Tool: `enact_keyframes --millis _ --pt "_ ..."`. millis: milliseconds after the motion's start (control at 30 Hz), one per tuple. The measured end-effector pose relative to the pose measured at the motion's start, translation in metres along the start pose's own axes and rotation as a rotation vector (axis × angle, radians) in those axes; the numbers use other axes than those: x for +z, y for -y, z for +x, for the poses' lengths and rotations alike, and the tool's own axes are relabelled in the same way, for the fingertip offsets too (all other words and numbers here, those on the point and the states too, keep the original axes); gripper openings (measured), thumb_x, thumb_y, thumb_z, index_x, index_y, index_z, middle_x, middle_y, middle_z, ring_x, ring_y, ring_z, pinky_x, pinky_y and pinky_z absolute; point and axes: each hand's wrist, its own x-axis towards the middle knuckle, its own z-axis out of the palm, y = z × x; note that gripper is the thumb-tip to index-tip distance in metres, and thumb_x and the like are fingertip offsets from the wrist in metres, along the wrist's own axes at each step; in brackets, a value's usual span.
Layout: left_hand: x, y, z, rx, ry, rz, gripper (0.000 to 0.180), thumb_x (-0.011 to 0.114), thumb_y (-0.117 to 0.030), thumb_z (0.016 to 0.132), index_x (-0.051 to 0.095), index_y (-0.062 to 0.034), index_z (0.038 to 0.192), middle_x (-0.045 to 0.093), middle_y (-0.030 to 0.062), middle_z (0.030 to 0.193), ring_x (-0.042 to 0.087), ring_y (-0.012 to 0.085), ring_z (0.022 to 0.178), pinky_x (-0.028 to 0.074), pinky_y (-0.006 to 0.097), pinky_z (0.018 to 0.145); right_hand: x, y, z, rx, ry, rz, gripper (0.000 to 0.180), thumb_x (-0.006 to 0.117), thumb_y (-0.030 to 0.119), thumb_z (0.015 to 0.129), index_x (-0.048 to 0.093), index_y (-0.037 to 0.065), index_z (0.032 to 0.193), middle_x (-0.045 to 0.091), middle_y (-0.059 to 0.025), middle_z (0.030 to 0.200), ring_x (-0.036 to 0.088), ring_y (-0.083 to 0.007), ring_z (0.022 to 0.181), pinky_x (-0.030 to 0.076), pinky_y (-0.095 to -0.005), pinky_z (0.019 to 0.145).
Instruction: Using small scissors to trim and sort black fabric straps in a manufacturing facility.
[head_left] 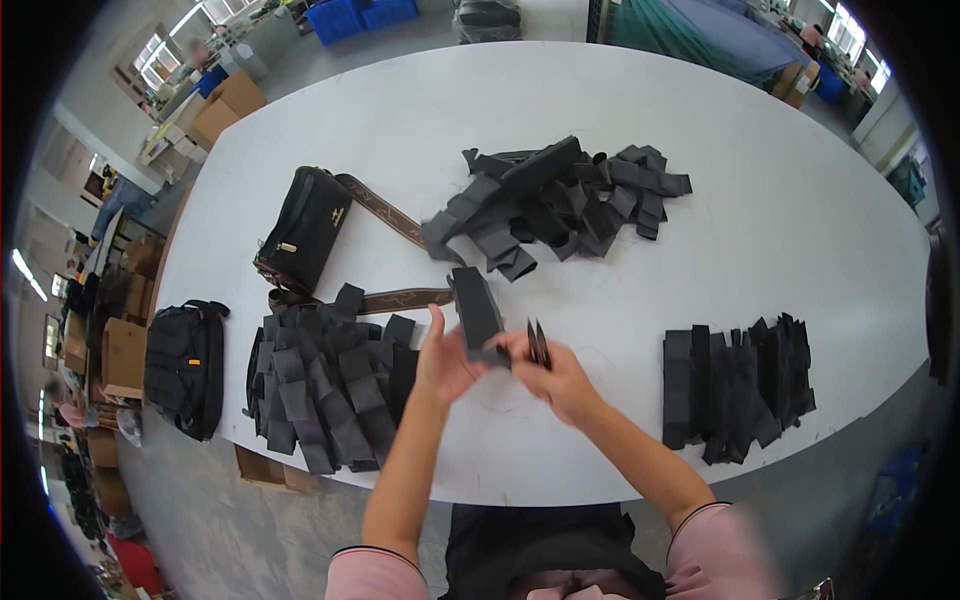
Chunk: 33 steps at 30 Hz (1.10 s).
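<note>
right of the handbag, right fingers are holding snips and dark strip; left fingers are spreading wide.

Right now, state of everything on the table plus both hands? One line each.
Strip: at the hands, near end blurred
Left hand: thumb spread, at the strip; grip unclear
Right hand: closed around the tool
Tool: held, tips apart
Bag: flap down
Strap: spread out on the table
Far pile: jumbled
Left pile: overlapping, spread
Right pile: side by side, roughly lined up
Backpack: zips unclear
</note>
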Motion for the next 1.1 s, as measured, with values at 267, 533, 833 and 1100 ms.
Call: enact_keyframes --millis 267,533,833,1100 --pt "0.004 0.149 -0.151 0.084 -0.100 0.529 0.033 0.057 -0.017 0.090 0.047 0.0005 0.116 0.058 0.0081 0.085 0.058 0.0157 0.076 0.047 0.030 0.072 -0.016 -0.054 -0.199 0.454 0.146 -0.024 0.008 0.053 0.007 0.088 0.052 -0.001 0.087 0.059 -0.0189 0.109 0.065 -0.0238 0.086 0.048 -0.0266 0.070" --pt "-0.020 0.181 -0.205 0.266 -0.640 0.610 0.034 0.056 -0.026 0.092 0.054 0.0037 0.109 0.061 0.0094 0.081 0.059 0.0156 0.073 0.047 0.029 0.070 -0.001 -0.057 -0.195 0.084 -0.239 -0.557 0.017 0.052 0.015 0.093 0.057 -0.001 0.088 0.058 -0.0028 0.067 0.048 -0.0052 0.050 0.037 -0.0196 0.046" --pt "-0.025 0.177 -0.225 0.504 -0.662 0.543 0.045 0.053 -0.018 0.094 0.037 0.0004 0.132 0.057 0.0103 0.094 0.058 0.0170 0.083 0.052 0.033 0.073 0.024 -0.071 -0.207 -0.304 -0.099 -1.432 0.030 0.069 0.014 0.075 0.056 0.010 0.102 0.057 -0.0068 0.081 0.056 -0.0254 0.063 0.043 -0.0378 0.055" --pt "-0.010 0.181 -0.233 0.483 -0.623 0.551 0.043 0.054 -0.019 0.093 0.040 0.0002 0.130 0.057 0.0080 0.092 0.058 0.0155 0.080 0.051 0.031 0.071 0.038 -0.086 -0.190 -0.671 0.070 -1.627 0.020 0.057 0.009 0.070 0.059 0.007 0.090 0.054 -0.0032 0.081 0.054 -0.0171 0.063 0.037 -0.0287 0.057"
